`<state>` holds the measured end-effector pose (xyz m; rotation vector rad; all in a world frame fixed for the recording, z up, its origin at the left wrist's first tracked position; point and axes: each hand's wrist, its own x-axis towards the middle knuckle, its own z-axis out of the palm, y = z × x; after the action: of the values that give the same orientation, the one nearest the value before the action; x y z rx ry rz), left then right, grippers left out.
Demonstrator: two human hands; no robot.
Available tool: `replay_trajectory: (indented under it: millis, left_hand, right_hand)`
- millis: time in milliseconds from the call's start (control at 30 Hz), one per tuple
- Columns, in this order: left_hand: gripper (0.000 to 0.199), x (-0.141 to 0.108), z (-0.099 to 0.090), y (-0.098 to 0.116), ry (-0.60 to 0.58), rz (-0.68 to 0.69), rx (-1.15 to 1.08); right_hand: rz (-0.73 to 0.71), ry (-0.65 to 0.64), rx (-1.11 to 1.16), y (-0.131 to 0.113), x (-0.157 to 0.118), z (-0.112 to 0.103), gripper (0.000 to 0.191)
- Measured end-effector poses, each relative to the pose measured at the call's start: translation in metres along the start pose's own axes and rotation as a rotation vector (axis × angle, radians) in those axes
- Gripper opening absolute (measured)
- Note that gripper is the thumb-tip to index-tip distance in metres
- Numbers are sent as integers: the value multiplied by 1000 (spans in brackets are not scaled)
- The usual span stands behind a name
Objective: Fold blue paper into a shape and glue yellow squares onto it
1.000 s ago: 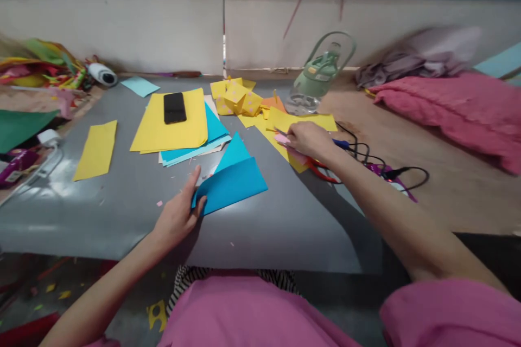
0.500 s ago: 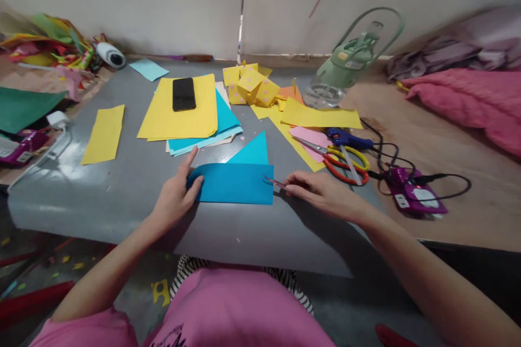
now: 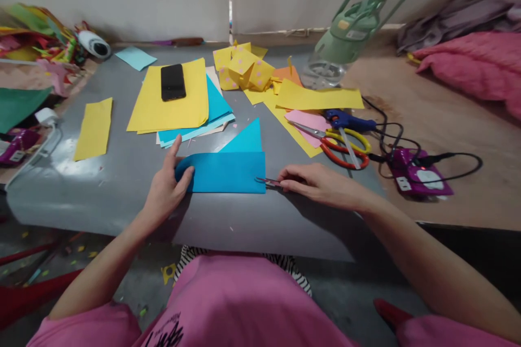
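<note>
The grey-covered table (image 3: 101, 200) is the work surface; the green-topped bottle (image 3: 345, 38) stands at its far right. At the far left lies a stack of yellow sheets (image 3: 185, 114), flat and uncreased. The workpiece, a folded blue paper (image 3: 223, 173), is at the near centre, with a long, straight near edge. Its left end curves upward. A blue triangle (image 3: 246, 138) projects beyond its far edge; whether both are one sheet cannot be determined. The left hand (image 3: 165, 184) grips the left end of the workpiece between thumb and fingers, index finger extended toward the far side. The right hand (image 3: 317, 184) is closed, fingertips pinching a slim metal tool at the right end. Far of the workpiece, a spotted yellow form (image 3: 244, 68) is already folded into shape. To the right, large scissors (image 3: 311, 130) lie unused beside a blue glue gun (image 3: 354, 122). The slim metal tool (image 3: 269, 181) has its tip over the right edge of the workpiece. Status, as judged: folding is done; cutting is at most just begun, since no completed cut is visible and the right edge appears whole.
</note>
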<state>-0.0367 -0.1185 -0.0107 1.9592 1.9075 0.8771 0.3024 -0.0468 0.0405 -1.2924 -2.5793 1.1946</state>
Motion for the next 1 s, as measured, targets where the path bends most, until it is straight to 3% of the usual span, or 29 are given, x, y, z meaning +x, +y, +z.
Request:
replay_trajectory:
  millis: [100, 200, 267, 367, 467, 533, 700, 1000]
  left_hand:
    - [72, -1, -4, 9, 90, 200, 117]
    - [51, 6, -5, 23, 114, 454, 248]
    - [42, 19, 1, 32, -27, 605, 283]
    - [47, 45, 15, 38, -435, 788, 266]
    - [46, 68, 32, 37, -601, 815, 270]
    - [45, 77, 41, 33, -599, 811, 291]
    - [43, 87, 51, 27, -466, 814, 354]
    - [42, 90, 59, 25, -365, 826, 333]
  right_hand:
    - [-6, -8, -8, -1, -1, 1, 33]
    - [-39, -5, -35, -1, 2, 3, 35]
    - [-80, 9, -50, -1, 6, 6, 36]
    - [-140, 75, -80, 1, 11, 15, 35]
    - [-177, 213, -158, 4, 11, 29, 32]
    - [-202, 308, -230, 8, 9, 36, 30]
    - [-279, 454, -389, 19, 13, 39, 27]
    - [-361, 551, -427, 34, 35, 31, 25]
